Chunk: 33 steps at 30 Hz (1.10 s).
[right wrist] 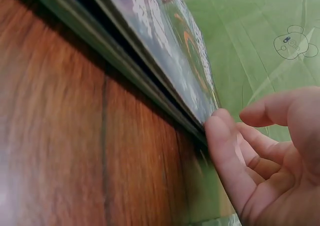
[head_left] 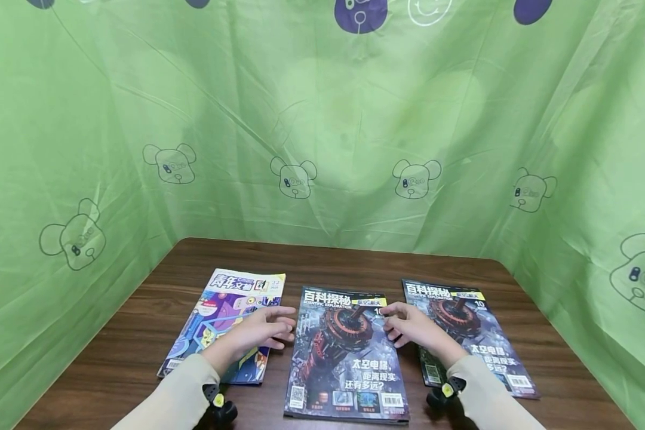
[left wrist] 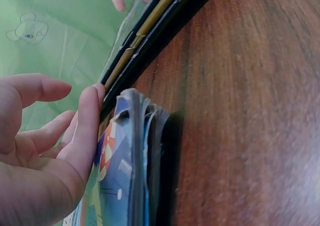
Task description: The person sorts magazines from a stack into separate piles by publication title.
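Between my hands lies a small stack of magazines [head_left: 349,352], its top cover dark blue with a red-and-black ring-shaped structure. My left hand [head_left: 260,330] hovers over a colourful purple-and-white magazine [head_left: 247,288], its fingers loosely bent beside the middle stack's left edge. In the left wrist view a fingertip meets the stack's spine side [left wrist: 145,34]. My right hand [head_left: 416,329] is at the stack's right edge, partly over another dark blue magazine [head_left: 497,352] with the same cover. The right wrist view has a fingertip against the stack's page edges [right wrist: 150,69]. Neither hand grips anything.
All the magazines lie on a dark brown wooden table [head_left: 123,334]. A green curtain [head_left: 344,119] printed with bear heads surrounds its back and sides. Each wrist carries a small black camera, one by the left sleeve [head_left: 177,388] and one by the right sleeve [head_left: 489,388].
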### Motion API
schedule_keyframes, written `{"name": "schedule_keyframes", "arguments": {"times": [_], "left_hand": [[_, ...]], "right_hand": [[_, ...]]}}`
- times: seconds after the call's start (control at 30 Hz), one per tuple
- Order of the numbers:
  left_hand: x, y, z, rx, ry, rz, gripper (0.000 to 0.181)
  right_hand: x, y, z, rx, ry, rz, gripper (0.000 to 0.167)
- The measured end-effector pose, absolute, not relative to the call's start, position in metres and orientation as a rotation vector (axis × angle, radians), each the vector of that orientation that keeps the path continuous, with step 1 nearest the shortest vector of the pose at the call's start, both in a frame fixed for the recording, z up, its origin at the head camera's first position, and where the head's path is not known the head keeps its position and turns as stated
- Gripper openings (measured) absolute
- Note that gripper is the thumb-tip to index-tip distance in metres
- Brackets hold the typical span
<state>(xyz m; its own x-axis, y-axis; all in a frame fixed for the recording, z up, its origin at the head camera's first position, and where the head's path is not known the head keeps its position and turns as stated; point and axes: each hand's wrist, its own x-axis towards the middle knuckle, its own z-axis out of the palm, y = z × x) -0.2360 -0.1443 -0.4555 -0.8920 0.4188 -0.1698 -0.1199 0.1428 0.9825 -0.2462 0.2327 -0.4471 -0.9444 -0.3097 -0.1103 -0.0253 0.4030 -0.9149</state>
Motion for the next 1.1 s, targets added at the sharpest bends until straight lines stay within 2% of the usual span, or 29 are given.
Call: {"name": "schedule_keyframes", "arguments": {"times": [0.47,0.73,1.1], "left_hand": [[-0.238,-0.141,-0.459,0.31,2.019,1.787,0.055],[-0.238,-0.138,-0.463,0.3,2.083,1.774,0.068],[-0.234,-0.135,-0.461,0.313,2.103,1.768,0.07]], "right_hand": [[-0.239,0.243,-0.445,-0.257,2.448,-1.533,0.04],[-0.238,0.244,-0.444,-0.218,2.329,-1.489,0.051],[-0.238,0.248,-0.445,-0.251,2.276,-1.479,0.055]]}}
